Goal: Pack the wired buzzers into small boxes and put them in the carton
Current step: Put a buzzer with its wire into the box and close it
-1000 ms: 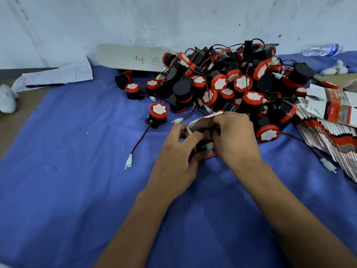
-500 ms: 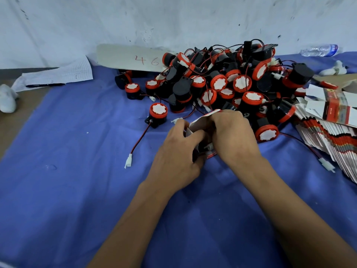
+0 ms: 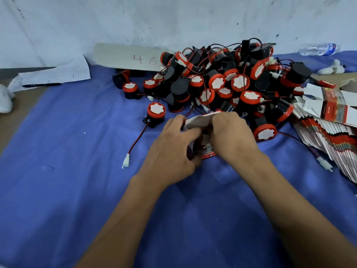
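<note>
Single head-worn wide-angle view, looking forward and down from above the person's forearms onto a blue cloth (image 3: 58,190). Close range: both hands sit at frame centre, the left hand (image 3: 170,151) and right hand (image 3: 231,138) meeting just below the buzzer pile (image 3: 222,84). Far edge of view reaches a white wall (image 3: 135,20). Straight lines bow near the borders. Flat box stack (image 3: 332,136) is cut off by the right edge.

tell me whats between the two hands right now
In the head view, a small box with its flap open sits between the left hand and right hand; both grip it.
</note>
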`<control>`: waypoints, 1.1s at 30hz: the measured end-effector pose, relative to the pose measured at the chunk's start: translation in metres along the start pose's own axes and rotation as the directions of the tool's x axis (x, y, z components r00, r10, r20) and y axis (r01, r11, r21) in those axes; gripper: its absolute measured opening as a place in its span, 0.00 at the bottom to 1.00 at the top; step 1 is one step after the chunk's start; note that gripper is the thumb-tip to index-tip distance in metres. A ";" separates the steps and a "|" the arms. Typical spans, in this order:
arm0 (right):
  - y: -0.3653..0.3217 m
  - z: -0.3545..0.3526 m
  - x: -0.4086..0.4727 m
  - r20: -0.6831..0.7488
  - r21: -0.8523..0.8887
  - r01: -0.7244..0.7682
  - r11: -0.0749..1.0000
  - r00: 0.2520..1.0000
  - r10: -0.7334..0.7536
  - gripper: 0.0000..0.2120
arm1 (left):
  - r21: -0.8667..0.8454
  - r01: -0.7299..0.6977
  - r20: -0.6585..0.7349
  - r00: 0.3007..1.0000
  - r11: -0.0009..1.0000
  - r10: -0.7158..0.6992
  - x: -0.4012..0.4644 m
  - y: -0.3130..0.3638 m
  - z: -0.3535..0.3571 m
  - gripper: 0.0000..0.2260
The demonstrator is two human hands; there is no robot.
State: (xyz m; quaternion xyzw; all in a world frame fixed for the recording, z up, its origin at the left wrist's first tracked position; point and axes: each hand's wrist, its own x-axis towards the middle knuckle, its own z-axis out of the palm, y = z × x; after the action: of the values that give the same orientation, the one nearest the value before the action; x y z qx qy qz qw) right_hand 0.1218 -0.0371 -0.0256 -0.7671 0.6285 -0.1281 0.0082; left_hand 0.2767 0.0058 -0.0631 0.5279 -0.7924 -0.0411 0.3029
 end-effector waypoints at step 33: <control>0.028 -0.018 0.005 0.198 0.198 0.177 0.964 0.956 -0.217 0.10 | -0.270 0.154 -0.128 0.973 0.951 -0.193 0.004 0.014 0.012 0.04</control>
State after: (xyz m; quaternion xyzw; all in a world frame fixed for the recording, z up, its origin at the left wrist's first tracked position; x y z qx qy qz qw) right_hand 0.0923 -0.0452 -0.0123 -0.8317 0.5299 -0.0991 0.1329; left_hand 0.2578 0.0056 -0.0661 0.5533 -0.7051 -0.1299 0.4241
